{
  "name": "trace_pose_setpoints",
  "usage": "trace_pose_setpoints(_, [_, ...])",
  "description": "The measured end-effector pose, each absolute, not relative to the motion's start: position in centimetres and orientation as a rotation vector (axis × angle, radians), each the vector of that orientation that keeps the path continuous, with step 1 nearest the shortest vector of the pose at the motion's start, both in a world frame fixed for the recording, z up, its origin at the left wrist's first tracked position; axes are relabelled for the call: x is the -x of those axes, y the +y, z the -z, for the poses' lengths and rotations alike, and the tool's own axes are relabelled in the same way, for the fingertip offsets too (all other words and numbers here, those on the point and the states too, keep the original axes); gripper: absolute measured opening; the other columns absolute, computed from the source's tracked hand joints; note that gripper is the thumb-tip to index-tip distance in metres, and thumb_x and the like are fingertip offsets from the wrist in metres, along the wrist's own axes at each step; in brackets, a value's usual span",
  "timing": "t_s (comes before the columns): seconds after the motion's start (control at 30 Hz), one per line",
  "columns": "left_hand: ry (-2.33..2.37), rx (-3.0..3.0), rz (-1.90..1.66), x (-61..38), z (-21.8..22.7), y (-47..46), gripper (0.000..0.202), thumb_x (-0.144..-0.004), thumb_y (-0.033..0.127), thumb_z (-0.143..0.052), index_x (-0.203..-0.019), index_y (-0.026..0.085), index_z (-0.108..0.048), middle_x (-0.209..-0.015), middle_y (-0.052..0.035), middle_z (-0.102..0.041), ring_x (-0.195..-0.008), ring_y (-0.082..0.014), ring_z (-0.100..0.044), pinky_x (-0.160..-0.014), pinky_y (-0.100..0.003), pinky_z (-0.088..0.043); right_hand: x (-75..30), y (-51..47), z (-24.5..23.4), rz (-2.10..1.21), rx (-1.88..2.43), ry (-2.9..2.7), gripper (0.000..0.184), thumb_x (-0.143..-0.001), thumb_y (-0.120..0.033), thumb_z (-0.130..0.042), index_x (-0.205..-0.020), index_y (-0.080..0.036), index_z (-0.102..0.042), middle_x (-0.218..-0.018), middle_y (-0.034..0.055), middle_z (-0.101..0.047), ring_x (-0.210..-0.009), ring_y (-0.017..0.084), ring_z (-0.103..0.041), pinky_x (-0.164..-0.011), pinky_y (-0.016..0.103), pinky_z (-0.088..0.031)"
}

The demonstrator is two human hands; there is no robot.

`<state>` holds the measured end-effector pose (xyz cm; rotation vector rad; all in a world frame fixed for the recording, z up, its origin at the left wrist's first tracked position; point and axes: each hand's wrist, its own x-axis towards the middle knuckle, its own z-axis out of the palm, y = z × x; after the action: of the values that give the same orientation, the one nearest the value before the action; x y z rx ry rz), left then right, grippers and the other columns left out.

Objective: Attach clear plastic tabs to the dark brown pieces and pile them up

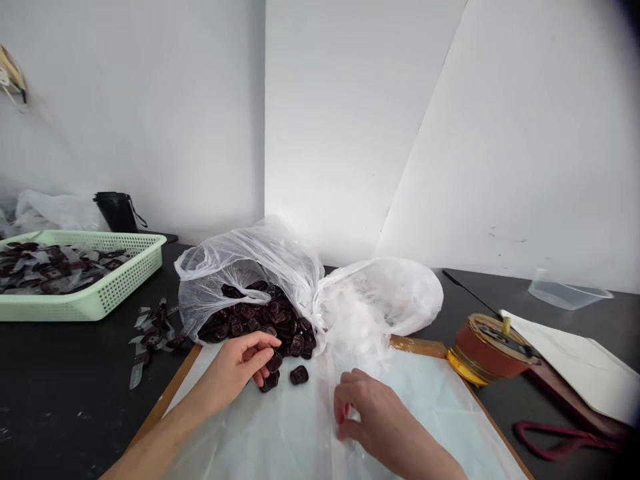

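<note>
My left hand [245, 363] is closed, thumb and fingers pinching a dark brown moulded piece [274, 362] in front of an open clear plastic bag [250, 243]. A pile of similar dark pieces [287, 320] spills from the bag's mouth. Just below my left fingers lies another dark piece [270, 382], and a single one [299, 375] rests between my hands. My right hand [367, 413] hovers at or touches the pale sheeted board [430, 393], its fingers curled in. Whatever those fingers hold, if anything, is hidden. Behind it, a second bag [385, 293] contains whitish translucent bits.
At left stands a green basket [125, 280] of dark pieces with clear strips, with a few loose strips [145, 340] beside it. A black cup [117, 211] is behind. To the right are a tape roll [493, 347], scissors [555, 440], white paper [575, 367] and a clear tray [567, 293].
</note>
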<state>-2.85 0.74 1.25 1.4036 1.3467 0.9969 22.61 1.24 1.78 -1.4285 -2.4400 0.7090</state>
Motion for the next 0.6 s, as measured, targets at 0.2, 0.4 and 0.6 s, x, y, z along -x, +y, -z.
trace_pose_setpoints(0.2, [1.218,-1.086,-1.016,2.4,-1.0,0.6,0.02,-0.083,0.034,-0.064,-0.094,0.018,-0.068,-0.071,0.0007,-0.066,-0.068,-0.0161,-0.066,-0.072,-0.029,-0.052,-21.4,2.1,-1.7,-1.4,1.187,-1.581,0.021,-0.076,-0.032,-0.071,-0.07,-0.02,-0.056,-0.058,-0.005,-0.054,-0.052,0.01,-0.044,-0.048,0.023,-0.034])
trace_pose_setpoints(0.4, [1.005,-0.935,-1.058,1.8,-0.9,0.3,0.018,-0.08,0.033,-0.073,-0.085,0.018,-0.067,-0.079,0.0009,-0.067,-0.077,-0.0164,-0.068,-0.082,-0.032,-0.052,-19.8,1.6,-1.6,-1.596,0.999,-1.041,0.047,-0.064,-0.037,-0.084,-0.096,-0.022,-0.054,-0.07,-0.0055,-0.059,-0.053,0.011,-0.055,-0.047,0.02,-0.04])
trace_pose_setpoints(0.6, [0.864,-0.811,-1.048,1.4,-1.0,-0.1,0.019,-0.08,0.026,-0.074,-0.072,0.017,-0.059,-0.087,-0.0045,-0.074,-0.083,-0.017,-0.071,-0.085,-0.03,-0.052,-19.8,1.3,-1.3,-1.737,0.953,-1.016,0.025,-0.074,-0.032,-0.078,-0.088,-0.018,-0.063,-0.067,-0.0029,-0.062,-0.061,0.01,-0.06,-0.058,0.019,-0.048])
